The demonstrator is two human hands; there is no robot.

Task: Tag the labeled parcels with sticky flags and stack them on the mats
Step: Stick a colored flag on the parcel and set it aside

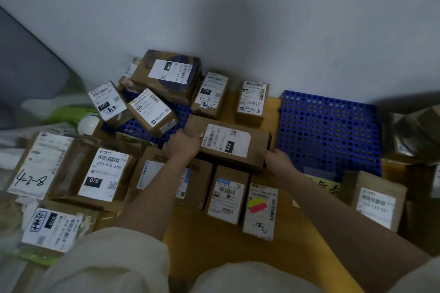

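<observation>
A long brown parcel (228,143) with a white "032" label lies in the middle, between two blue perforated mats. My left hand (183,144) grips its left end and my right hand (278,162) grips its right end. The left mat (135,126) carries several labeled parcels, among them a large one (166,76) on top. The right mat (328,131) is bare. A pad of yellow and pink sticky flags (258,204) rests on a small parcel (260,211) near me.
More labeled parcels lie on the left (104,173), at the front (227,195) and at the right (378,200). Two small boxes (252,100) stand against the wall behind. The yellow tabletop (297,245) shows near me. A pile of boxes (419,133) sits far right.
</observation>
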